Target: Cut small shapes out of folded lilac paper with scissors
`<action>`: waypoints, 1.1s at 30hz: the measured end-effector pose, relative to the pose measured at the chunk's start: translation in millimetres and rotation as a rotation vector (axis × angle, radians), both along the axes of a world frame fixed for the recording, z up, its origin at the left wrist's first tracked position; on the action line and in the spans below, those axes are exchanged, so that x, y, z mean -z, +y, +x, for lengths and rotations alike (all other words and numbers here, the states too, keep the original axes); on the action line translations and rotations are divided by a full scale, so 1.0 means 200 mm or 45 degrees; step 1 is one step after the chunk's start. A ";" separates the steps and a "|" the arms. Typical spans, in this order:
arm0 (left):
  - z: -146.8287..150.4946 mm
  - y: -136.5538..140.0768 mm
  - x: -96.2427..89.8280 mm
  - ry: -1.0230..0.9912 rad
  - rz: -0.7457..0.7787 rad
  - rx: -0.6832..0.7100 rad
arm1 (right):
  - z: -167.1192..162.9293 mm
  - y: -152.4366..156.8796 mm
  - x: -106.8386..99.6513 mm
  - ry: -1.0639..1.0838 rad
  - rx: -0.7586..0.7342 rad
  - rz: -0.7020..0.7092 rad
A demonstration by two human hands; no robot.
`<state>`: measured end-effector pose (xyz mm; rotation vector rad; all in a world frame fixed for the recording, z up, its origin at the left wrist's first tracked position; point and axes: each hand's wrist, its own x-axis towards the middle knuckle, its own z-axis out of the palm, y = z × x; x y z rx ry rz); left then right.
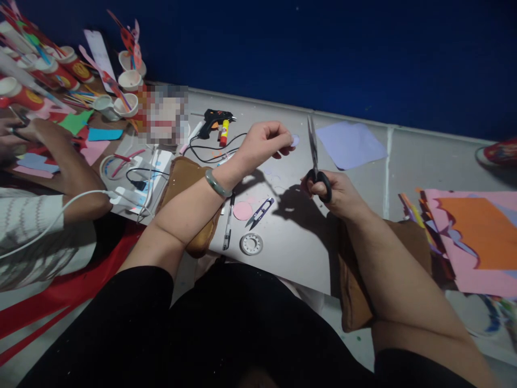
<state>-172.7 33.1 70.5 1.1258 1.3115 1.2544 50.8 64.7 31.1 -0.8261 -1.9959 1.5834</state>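
Observation:
Between the thumb and fingertips of my left hand (267, 141) is pinched a small piece of lilac paper (295, 140). My right hand (336, 191) grips black-handled scissors (313, 153), their blades pointing away from me and nearly closed, apart from the paper. Just beyond the scissors, a larger lilac sheet (350, 144) lies on the grey table (299, 258). Nearer to me are a pink paper circle (243, 210), thread snips (260, 213), a pen (229, 222) and a white round spool-like disc (251, 244).
A black hot glue gun (212, 123) with its cable and a glue stick (224, 133) lie left of my left hand. A power strip (151, 180) is further left, near a co-worker's arm (68, 156) and several paper cups. Pink and orange sheets (496, 231) are at right.

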 end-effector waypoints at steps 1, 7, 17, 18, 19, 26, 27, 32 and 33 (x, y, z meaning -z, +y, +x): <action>-0.02 0.01 0.00 0.023 -0.037 0.014 | 0.00 0.00 0.00 0.055 -0.033 -0.014; -0.12 0.03 0.01 0.232 -0.206 0.128 | 0.02 -0.01 -0.06 0.029 -0.384 -0.133; -0.21 0.08 0.15 0.338 -0.237 0.322 | 0.03 0.02 -0.03 0.013 -0.392 -0.121; -0.21 0.08 0.16 0.338 -0.234 0.325 | 0.03 0.02 -0.02 0.018 -0.341 -0.105; -0.22 0.08 0.16 0.337 -0.238 0.324 | 0.02 0.01 -0.02 0.021 -0.282 -0.086; -0.20 0.07 0.14 0.198 -0.248 0.296 | -0.02 -0.01 -0.01 0.009 0.197 0.110; -0.19 0.07 0.14 0.182 -0.236 0.293 | -0.03 -0.01 -0.01 -0.015 0.236 0.146; -0.18 0.07 0.13 0.261 -0.189 0.265 | -0.03 -0.01 0.00 0.109 0.166 0.043; -0.18 0.07 0.12 0.321 -0.182 0.274 | -0.03 -0.01 0.00 0.131 0.161 0.035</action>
